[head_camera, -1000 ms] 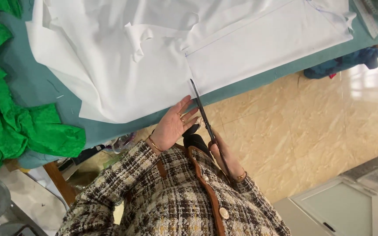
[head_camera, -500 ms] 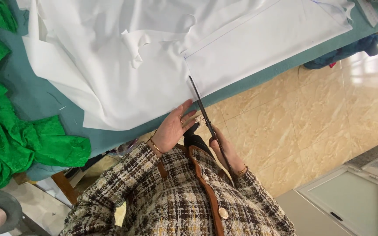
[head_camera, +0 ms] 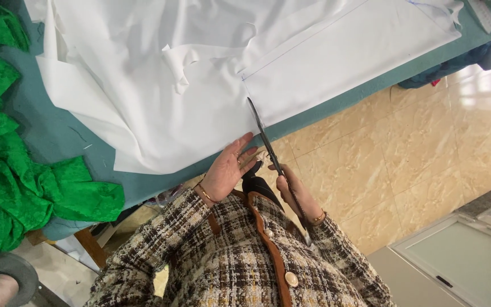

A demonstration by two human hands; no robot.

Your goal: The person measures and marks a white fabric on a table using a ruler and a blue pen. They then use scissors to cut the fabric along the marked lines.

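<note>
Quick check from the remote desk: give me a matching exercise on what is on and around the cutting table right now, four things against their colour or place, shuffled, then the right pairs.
Things:
1. scissors
2. crumpled fabric
3. flat cloth
4. left hand

Colour or place:
A. green, heaped at the table's end
B. white, spread over the teal table
C. flat at the cloth's near edge, beside the blades
D. held by the right hand, blades at the cloth's edge

Pairs: 1-D, 2-A, 3-B, 4-C

Crumpled green fabric (head_camera: 24, 170) lies heaped on the teal table (head_camera: 58, 136), while a dark blue cloth (head_camera: 456, 65) (partly hidden) hangs over beige floor tiles (head_camera: 404, 153).
</note>
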